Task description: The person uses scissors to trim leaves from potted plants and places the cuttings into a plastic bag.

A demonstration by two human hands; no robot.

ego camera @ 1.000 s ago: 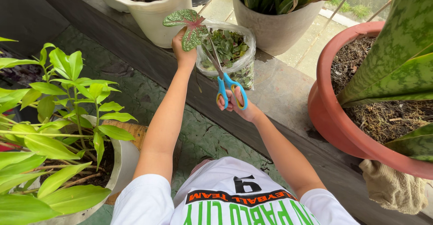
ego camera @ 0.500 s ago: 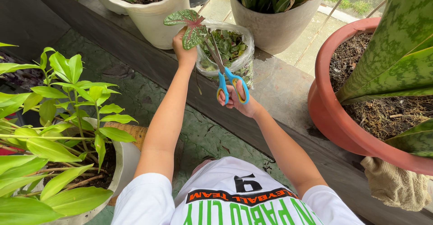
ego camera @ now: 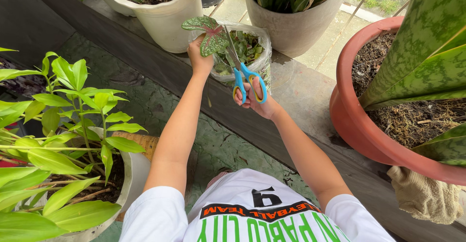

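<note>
My left hand (ego camera: 199, 57) grips the stem of a green leaf with pink veins and spots (ego camera: 208, 33), holding it up over a small plant in a clear plastic bag (ego camera: 247, 53) on the ledge. My right hand (ego camera: 257, 99) holds blue-handled scissors (ego camera: 241, 72), fingers through the loops. The blades point up toward the leaf stem, close beside my left hand.
A white pot (ego camera: 167, 16) and a grey pot (ego camera: 291, 24) stand behind on the dark stone ledge (ego camera: 310, 106). A big terracotta pot (ego camera: 359, 125) with a snake plant sits at right, a cloth (ego camera: 424, 196) below it. A leafy potted plant (ego camera: 63, 125) fills the left.
Both hands and the scissors have held nearly the same spot; the scissors shifted slightly toward the leaf stem.
</note>
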